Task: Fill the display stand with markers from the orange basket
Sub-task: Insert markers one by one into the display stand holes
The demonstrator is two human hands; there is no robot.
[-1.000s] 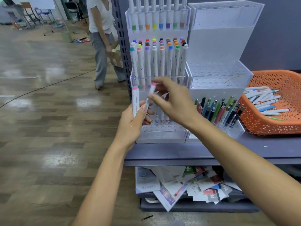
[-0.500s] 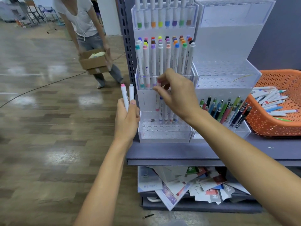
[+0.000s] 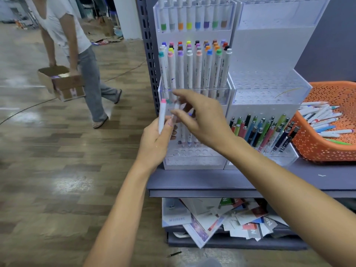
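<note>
My left hand (image 3: 155,144) grips two white markers upright, in front of the left display stand (image 3: 192,160). One marker has a pink cap (image 3: 162,114). My right hand (image 3: 204,118) reaches across and pinches the second marker (image 3: 175,110) between thumb and fingers; that marker is blurred. Several markers stand in the stand's upper tiers (image 3: 189,70), and a few in the bottom tier (image 3: 189,139) behind my hands. The orange basket (image 3: 327,151) at the right holds several loose markers (image 3: 317,117).
A second acrylic stand (image 3: 269,87) to the right has bare upper tiers and several coloured pens (image 3: 265,132) in its lowest tier. Both stands sit on a grey shelf (image 3: 212,189) with loose papers (image 3: 221,222) beneath. A person carrying a cardboard box (image 3: 63,81) walks at left.
My right hand left a marker in the stand's bottom tier and came back to the markers in my left hand. My left hand rose slightly toward the stand. The person with the box walked left.
</note>
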